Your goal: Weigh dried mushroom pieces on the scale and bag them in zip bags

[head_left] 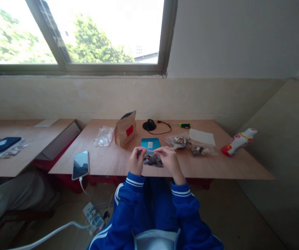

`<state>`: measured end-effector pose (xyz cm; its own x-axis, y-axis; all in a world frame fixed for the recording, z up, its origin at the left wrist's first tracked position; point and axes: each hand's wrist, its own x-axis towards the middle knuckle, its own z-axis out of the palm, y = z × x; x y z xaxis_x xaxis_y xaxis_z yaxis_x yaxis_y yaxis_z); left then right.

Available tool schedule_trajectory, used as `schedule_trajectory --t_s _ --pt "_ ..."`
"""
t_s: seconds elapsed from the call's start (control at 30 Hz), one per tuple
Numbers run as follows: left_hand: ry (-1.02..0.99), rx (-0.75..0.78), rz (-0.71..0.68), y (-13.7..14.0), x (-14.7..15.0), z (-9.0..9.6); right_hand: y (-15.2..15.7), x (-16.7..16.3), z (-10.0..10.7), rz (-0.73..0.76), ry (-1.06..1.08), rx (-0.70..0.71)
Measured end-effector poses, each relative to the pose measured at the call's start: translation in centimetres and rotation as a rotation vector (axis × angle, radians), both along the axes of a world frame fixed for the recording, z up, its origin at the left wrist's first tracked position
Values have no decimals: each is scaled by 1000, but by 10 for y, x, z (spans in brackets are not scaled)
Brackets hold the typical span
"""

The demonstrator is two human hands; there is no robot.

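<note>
Between my hands is a small clear zip bag [153,160] with dark brown pieces inside, held up at the table's front edge. My left hand [137,159] pinches its top left corner, and my right hand [169,159] pinches the top edge on the right. Just behind the bag lies a flat blue square box [150,143] with a white label. To the right rest two more clear bags, one with pale and brown pieces [180,140] and a smaller one [200,150] nearer me.
A standing brown paper bag [124,132], clear empty bags [104,136] and a cabled phone [80,165] are on the left. Behind sit a black round stand [149,125] and a green-handled tool [184,125]. White paper [202,136] and a tilted bottle [239,141] lie right.
</note>
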<state>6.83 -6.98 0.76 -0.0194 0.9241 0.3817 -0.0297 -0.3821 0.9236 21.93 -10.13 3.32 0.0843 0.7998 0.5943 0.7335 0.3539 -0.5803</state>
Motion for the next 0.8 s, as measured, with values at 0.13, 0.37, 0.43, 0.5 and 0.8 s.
schedule_trajectory --t_s 0.13,0.37,0.43,0.5,0.8 --pt "12 -24 -66 0 -5 0 -2 -2 -3 -56 -15 22" --pt "-22 -24 -87 0 -3 -3 -6 -9 4 -65 -113 -40" --pt "-19 -11 -87 0 -1 -5 -4 -11 6 -9 -120 -50" --pt "-8 1 -111 -1 0 -6 -2 -13 5 17 -130 -56" --pt "145 55 39 -10 6 3 -1 -19 -6 -86 -152 -81"
